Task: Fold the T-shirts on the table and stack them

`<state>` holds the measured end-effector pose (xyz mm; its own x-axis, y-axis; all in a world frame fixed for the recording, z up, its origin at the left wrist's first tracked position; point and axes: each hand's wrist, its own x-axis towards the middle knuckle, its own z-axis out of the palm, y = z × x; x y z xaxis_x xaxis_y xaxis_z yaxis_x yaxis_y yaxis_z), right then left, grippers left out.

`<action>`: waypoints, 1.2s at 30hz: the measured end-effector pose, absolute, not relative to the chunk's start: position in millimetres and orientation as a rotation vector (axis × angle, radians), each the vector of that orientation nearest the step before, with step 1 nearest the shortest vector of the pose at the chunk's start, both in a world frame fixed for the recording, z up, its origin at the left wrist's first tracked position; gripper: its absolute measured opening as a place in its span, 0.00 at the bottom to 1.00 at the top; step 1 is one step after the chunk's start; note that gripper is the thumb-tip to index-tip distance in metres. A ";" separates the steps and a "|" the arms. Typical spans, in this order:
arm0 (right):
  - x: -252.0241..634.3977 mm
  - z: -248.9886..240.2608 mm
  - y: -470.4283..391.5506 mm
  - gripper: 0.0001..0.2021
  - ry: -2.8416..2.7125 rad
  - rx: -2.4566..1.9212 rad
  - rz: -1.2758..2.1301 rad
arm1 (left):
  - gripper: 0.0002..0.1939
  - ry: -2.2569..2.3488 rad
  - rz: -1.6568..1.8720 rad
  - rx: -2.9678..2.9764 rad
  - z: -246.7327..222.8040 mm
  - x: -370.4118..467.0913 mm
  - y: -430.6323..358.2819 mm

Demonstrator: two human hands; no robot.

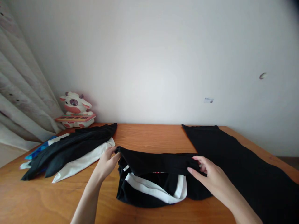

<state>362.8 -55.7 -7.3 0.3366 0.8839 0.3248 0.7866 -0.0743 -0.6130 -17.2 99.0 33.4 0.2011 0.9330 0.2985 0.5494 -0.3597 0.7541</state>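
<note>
A black garment (149, 161) with white bands (149, 190) lies bunched and folded on the wooden table in front of me. Its top edge is lifted and stretched between both hands, much like a waistband; I cannot tell the exact kind of garment. My left hand (106, 164) pinches the upper left corner between thumb and fingers. At the upper right end, my right hand (207, 172) is closed on the black cloth, thumb below and fingertips above. Below the held edge, the white band hangs in a loose curve, and part of the garment's inside shows dark.
Black cloth (224, 155) lies spread over the table's right side. To the left is a loose pile of black, white and blue clothes (79, 149). A cow-shaped toy keyboard (76, 112) stands in the back left corner beside a curtain (21, 84). The wall borders the wooden table (149, 137).
</note>
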 end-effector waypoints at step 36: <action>363.2 -6.7 -49.3 0.23 -1.524 -1.751 -0.321 | 0.11 1.429 1.052 1.972 39.6 -25.0 87.4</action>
<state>363.2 -49.3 -6.7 0.2500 0.7267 0.6398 0.9232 0.0202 -0.3837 -25.0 87.4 39.6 0.1578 0.9401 0.3023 0.5678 -0.3368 0.7511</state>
